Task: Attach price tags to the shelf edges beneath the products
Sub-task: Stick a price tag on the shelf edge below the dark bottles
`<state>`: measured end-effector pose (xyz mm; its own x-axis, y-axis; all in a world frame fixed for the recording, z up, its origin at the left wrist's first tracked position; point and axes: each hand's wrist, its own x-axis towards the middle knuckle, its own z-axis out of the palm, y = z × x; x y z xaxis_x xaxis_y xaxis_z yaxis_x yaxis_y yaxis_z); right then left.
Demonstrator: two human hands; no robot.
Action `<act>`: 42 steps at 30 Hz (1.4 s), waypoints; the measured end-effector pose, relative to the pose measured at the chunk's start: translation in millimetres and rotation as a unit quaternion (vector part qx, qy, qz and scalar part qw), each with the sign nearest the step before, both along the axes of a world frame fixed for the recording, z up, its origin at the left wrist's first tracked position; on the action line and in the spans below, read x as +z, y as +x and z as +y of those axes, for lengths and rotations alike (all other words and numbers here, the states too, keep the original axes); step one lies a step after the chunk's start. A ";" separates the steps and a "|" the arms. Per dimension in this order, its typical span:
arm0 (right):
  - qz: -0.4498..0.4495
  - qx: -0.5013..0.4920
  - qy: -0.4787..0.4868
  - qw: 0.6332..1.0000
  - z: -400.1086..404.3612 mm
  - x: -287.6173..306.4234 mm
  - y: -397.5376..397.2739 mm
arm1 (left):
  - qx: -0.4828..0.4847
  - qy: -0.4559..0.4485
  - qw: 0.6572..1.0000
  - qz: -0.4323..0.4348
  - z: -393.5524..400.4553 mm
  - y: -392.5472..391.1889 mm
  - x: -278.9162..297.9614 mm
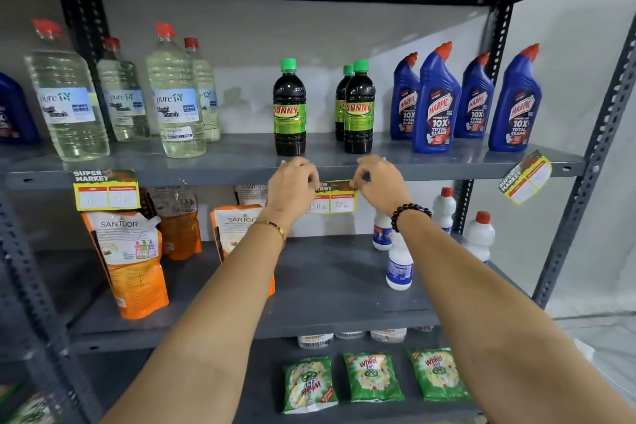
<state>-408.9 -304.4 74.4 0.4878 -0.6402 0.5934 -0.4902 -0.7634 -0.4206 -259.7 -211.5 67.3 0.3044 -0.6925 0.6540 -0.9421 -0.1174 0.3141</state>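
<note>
A yellow-bordered price tag [333, 198] hangs against the front edge of the grey upper shelf [213, 172], below the dark Sunny bottles [289, 107] with green caps. My left hand [290, 188] pinches the tag's upper left corner. My right hand [378, 182] pinches its upper right corner. Both hands press at the shelf edge. A second tag [106, 191] is fixed to the same edge under the clear bleach bottles [175, 93]. A third tag [525, 177] sits tilted at the right end, under the blue Harpic bottles [435, 100].
Orange Santoor pouches [129, 262] and white bottles with red caps [399, 262] stand on the middle shelf. Green Wheel packets [373, 377] lie on the lower shelf. Perforated grey uprights [585, 189] frame the rack, and a white wall lies behind.
</note>
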 end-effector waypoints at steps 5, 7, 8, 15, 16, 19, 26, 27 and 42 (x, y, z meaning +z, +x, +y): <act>-0.011 0.000 0.000 1.000 -6.2 9.1 1.3 | 0.029 -0.032 0.999 -0.008 -6.0 -1.4 4.5; -0.006 -0.004 0.005 1.000 -7.2 13.8 1.8 | 0.039 -0.036 0.999 -0.006 -7.3 -2.0 7.7; -0.003 -0.007 0.005 1.000 -7.5 15.6 2.2 | 0.043 -0.038 0.998 -0.007 -7.7 -2.3 8.9; 0.006 -0.034 0.013 0.999 -7.1 21.3 6.6 | 0.054 -0.040 0.997 -0.026 -11.7 -2.8 11.4; 0.007 -0.038 0.016 0.999 -6.5 21.4 7.5 | 0.056 -0.040 0.997 -0.027 -12.5 -2.4 11.5; 0.006 -0.054 0.017 0.998 -4.6 20.2 9.7 | 0.062 -0.044 0.997 -0.029 -14.2 -0.8 11.1; 0.035 -0.086 -0.005 0.996 0.2 18.6 20.6 | 0.077 -0.017 0.996 -0.048 -19.3 0.7 9.3; 0.035 -0.095 -0.011 0.995 0.6 17.6 22.8 | 0.082 -0.018 0.995 -0.050 -20.6 -0.1 9.2; -0.016 -0.122 -0.004 0.992 3.3 9.4 31.1 | 0.090 -0.006 0.992 -0.085 -18.1 -5.9 12.1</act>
